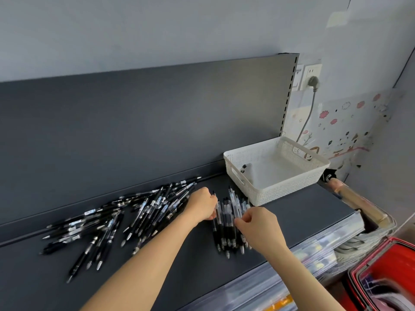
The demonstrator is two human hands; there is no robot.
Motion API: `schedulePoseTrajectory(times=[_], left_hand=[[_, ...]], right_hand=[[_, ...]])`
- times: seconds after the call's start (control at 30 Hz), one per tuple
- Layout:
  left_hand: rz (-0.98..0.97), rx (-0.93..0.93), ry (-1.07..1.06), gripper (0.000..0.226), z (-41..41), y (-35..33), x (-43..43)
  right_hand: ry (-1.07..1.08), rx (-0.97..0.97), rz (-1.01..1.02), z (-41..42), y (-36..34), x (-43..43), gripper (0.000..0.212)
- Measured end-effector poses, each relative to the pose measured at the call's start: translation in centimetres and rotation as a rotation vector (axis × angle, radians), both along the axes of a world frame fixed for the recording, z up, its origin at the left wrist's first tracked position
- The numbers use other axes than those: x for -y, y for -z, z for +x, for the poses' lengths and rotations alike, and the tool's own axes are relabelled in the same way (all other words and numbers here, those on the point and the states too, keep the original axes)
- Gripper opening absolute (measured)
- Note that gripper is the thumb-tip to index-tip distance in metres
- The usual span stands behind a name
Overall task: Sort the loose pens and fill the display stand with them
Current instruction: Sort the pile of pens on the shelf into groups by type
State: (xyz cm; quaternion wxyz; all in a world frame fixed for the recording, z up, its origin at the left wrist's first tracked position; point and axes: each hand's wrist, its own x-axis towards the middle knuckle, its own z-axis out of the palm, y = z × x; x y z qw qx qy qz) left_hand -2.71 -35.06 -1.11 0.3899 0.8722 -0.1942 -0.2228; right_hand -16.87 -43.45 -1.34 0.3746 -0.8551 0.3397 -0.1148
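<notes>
A loose heap of black pens (116,221) sprawls across the left of the dark shelf (292,212). To its right lies a smaller row of pens (226,230), laid side by side with tips toward me. My left hand (202,206) rests at the left side of that row, fingers curled against the pens. From the right, my right hand (258,227) pinches pens in the same row with bent fingers. A white perforated basket (278,191) stands just behind the row, with one small dark item inside. No display stand is in view.
The shelf's dark back panel (134,122) rises behind the pens. A wall socket with a grey plug (313,83) is at upper right. Below the shelf's front edge are clear bins (314,254) and a red container (386,277).
</notes>
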Motion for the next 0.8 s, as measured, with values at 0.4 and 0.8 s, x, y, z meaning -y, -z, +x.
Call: schedulePoseTrajectory(times=[0.4, 0.8], left_hand=[[0.051, 0.068, 0.027, 0.006, -0.3, 0.5, -0.9], [0.026, 0.066, 0.090, 0.003, -1.9, 0.5, -2.8]], right_hand=[[-0.063, -0.111, -0.095, 1.3, 0.3, 0.5, 0.033], [-0.054, -0.143, -0.188, 1.1, -0.4, -0.2, 0.029]])
